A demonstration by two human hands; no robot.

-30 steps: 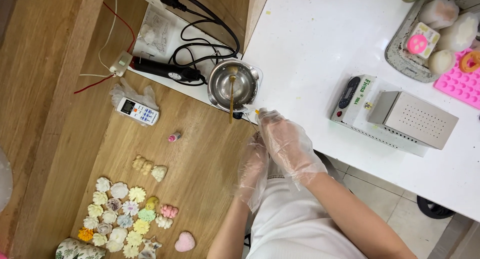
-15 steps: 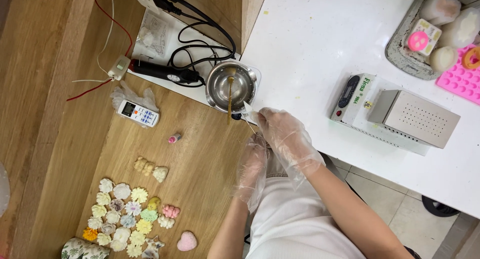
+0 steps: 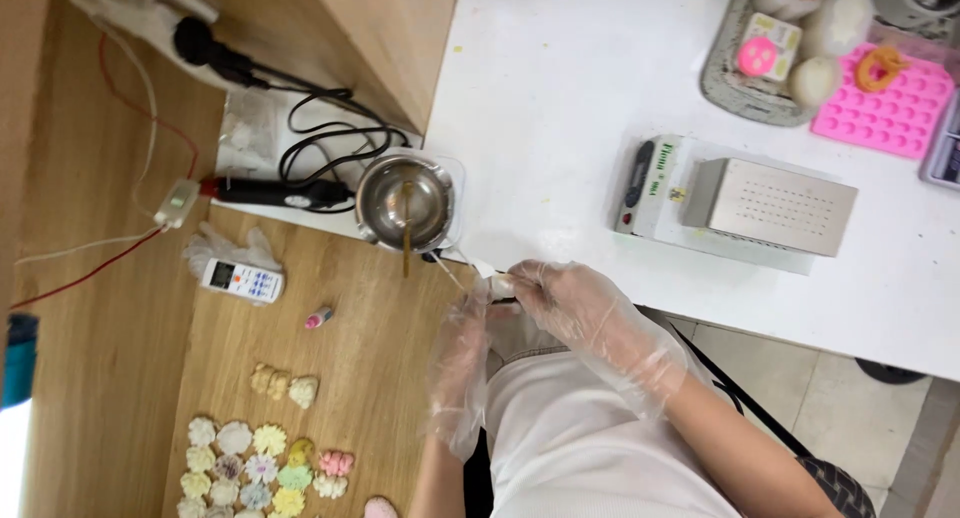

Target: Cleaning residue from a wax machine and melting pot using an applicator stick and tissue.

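Two gloved hands: left hand (image 3: 462, 363), right hand (image 3: 580, 313) pinching small white piece (image 3: 487, 270).

Small craft workshop, looks like wax or soap casting, set up on a home-style bench. Evidence: small metal melting pot (image 3: 405, 204) on a white base with a stick in it, pink silicone mould tray (image 3: 880, 103), digital scale with steel platform (image 3: 740, 203), rows of pastel flower-shaped cast pieces (image 3: 262, 466) laid out on the wooden tabletop (image 3: 110, 358), plus a grey tray (image 3: 735, 73) of round blanks. Black cables (image 3: 320, 143) and a power strip (image 3: 150, 18) run loose across the white worktop (image 3: 570, 98), and both hands wear thin clear disposable gloves (image 3: 590, 318).
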